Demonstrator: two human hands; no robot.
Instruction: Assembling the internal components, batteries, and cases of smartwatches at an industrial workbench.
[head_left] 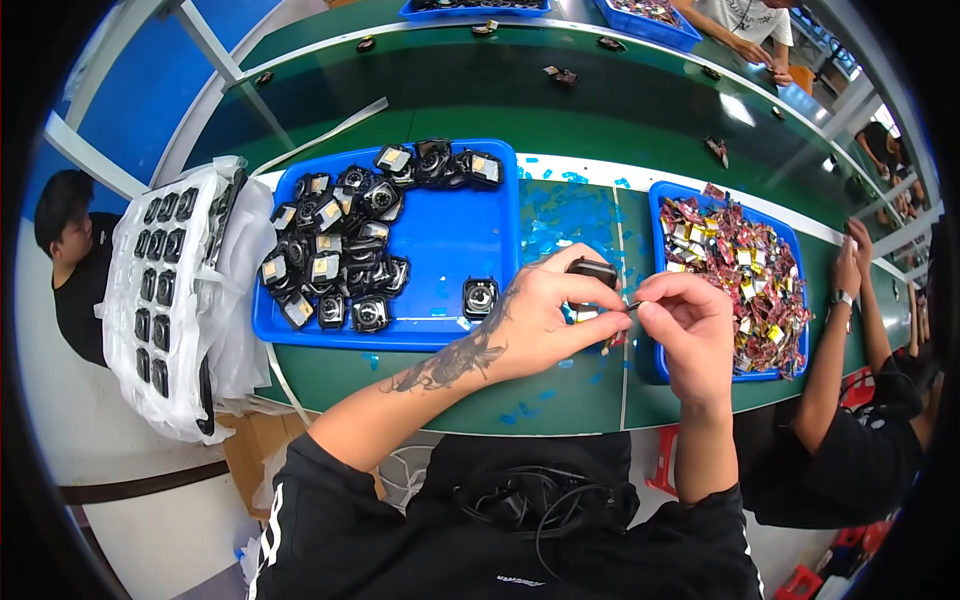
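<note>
Left hand (pixel 552 318): curled round a black case (pixel 592 268), partly finger-hidden, long axis roughly sideways; thumb and forefinger nipped together.
Right hand (pixel 694 318): pinching a dark sliver (pixel 632 306) by the left fingertips, hard to make out.
Blue tray (pixel 445 240): heaped leftward with watch parts (pixel 335 250).
Scrap tray (pixel 656 230): partly behind right hand.

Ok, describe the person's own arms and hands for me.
Both hands, left and right, are bare, without gloves. A dark tattoo with intricate shading runs along the left forearm up to the wrist; none shows on the right forearm. The sleeves are short and black, with white stripes.
</note>
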